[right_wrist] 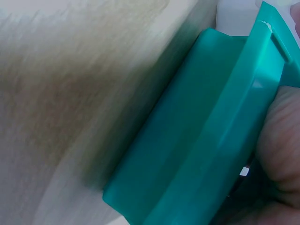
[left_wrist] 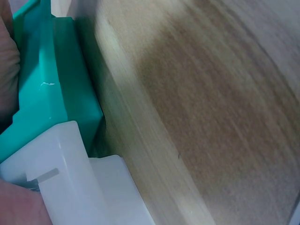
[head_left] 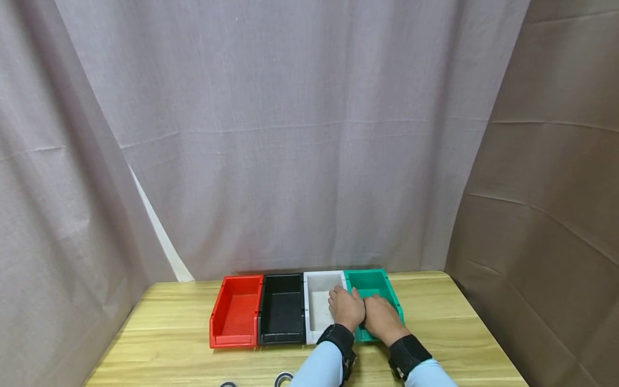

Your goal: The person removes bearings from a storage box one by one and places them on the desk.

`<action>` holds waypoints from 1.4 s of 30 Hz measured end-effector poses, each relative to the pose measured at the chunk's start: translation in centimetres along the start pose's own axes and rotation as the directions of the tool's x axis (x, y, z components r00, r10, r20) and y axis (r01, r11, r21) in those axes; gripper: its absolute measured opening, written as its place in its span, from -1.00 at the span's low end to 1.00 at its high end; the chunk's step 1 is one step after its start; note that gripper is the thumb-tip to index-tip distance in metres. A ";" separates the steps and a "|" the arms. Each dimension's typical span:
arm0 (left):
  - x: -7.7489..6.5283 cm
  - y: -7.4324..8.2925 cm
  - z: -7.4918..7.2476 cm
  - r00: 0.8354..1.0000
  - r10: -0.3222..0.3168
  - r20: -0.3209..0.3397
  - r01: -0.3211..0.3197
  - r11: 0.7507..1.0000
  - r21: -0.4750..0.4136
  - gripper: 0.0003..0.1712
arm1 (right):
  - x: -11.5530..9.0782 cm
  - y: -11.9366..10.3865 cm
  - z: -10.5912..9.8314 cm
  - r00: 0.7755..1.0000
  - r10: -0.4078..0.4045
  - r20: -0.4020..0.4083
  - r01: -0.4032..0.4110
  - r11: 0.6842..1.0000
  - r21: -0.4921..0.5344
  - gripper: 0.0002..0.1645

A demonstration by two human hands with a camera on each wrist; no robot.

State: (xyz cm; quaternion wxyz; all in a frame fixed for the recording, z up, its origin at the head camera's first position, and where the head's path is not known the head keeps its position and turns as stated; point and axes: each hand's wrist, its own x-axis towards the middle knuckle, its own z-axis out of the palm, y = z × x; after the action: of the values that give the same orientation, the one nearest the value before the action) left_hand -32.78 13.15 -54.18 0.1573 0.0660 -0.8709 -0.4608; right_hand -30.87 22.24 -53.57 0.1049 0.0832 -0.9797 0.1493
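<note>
My left hand [head_left: 346,308] is over the right side of the white bin [head_left: 309,320], by the wall it shares with the green bin [head_left: 397,299]. Its fingers look relaxed, and nothing shows in them. My right hand [head_left: 382,317] reaches down into the green bin, its wrist over the front. Its fingertips are hidden by the hand itself. The two hands are side by side and seem to touch. In the right wrist view, a small dark thing with a bright spot [right_wrist: 244,171] shows beside that hand, too little of it to name.
To the left, a black bin [head_left: 282,309] and a red bin [head_left: 242,309] stand in the same row on the wooden table [head_left: 450,333]. A ring-shaped bearing [head_left: 283,379] and another dark round part [head_left: 228,384] lie near the bottom edge. Grey curtains [head_left: 290,161] hang behind.
</note>
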 end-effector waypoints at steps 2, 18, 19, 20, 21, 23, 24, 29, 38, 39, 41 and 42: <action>0.1 -0.1 0.1 1.000 0.006 -0.007 -0.006 1.000 -0.009 -0.59 | 0.0 0.0 0.0 1.000 -0.001 0.000 0.001 1.000 -0.002 -0.96; 0.7 -0.4 0.7 1.000 -0.009 -0.024 0.009 1.000 -0.012 -0.60 | 0.4 0.0 0.1 1.000 0.012 0.021 -0.011 1.000 -0.018 -0.96; 0.6 -0.3 0.6 1.000 -0.011 -0.018 0.011 1.000 -0.013 -0.60 | 0.4 0.0 0.1 1.000 0.013 0.023 -0.012 1.000 -0.020 -0.96; 0.6 -0.3 0.5 1.000 -0.014 -0.012 0.014 1.000 -0.012 -0.60 | 0.4 0.0 0.1 1.000 0.013 0.025 -0.012 1.000 -0.022 -0.95; 0.6 -0.2 0.3 1.000 -0.017 -0.006 0.017 1.000 -0.010 -0.61 | 0.4 0.0 0.1 1.000 0.011 0.027 -0.011 1.000 -0.025 -0.95; 0.6 -0.1 0.2 1.000 -0.024 0.001 0.024 1.000 0.000 -0.62 | 0.4 0.0 0.1 1.000 0.007 0.030 -0.007 1.000 -0.027 -0.94; 0.5 -0.1 0.1 1.000 -0.028 0.007 0.028 1.000 -0.003 -0.61 | 0.4 0.0 0.1 1.000 0.006 0.031 -0.006 1.000 -0.027 -0.94; 0.4 0.0 -0.1 1.000 -0.027 0.012 0.027 1.000 -0.007 -0.60 | 0.3 0.1 0.3 0.999 0.008 0.032 -0.007 1.000 -0.021 -0.92; 0.4 -0.2 0.4 1.000 -0.024 0.003 0.024 0.999 -0.040 -0.60 | 0.3 0.3 0.1 1.000 -0.008 0.025 0.008 1.000 -0.009 -0.91; 0.3 -0.2 0.4 1.000 -0.023 0.002 0.023 0.999 -0.042 -0.60 | 0.3 0.4 0.1 1.000 -0.011 0.021 0.012 1.000 -0.006 -0.90; 0.4 -0.5 0.9 1.000 -0.019 -0.012 0.018 0.998 -0.054 -0.59 | 0.3 0.5 0.2 1.000 -0.010 0.013 0.010 1.000 0.003 -0.89; 0.4 -0.6 1.1 1.000 -0.018 -0.019 0.017 0.999 -0.052 -0.59 | 0.3 0.6 0.3 1.000 -0.007 0.007 0.007 1.000 0.008 -0.89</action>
State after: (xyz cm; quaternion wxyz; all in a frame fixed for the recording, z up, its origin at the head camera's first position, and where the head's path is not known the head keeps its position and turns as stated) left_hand -33.58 13.54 -55.21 0.1633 0.0740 -0.8566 -0.4838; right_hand -31.28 22.68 -53.94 0.1016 0.0875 -0.9792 0.1524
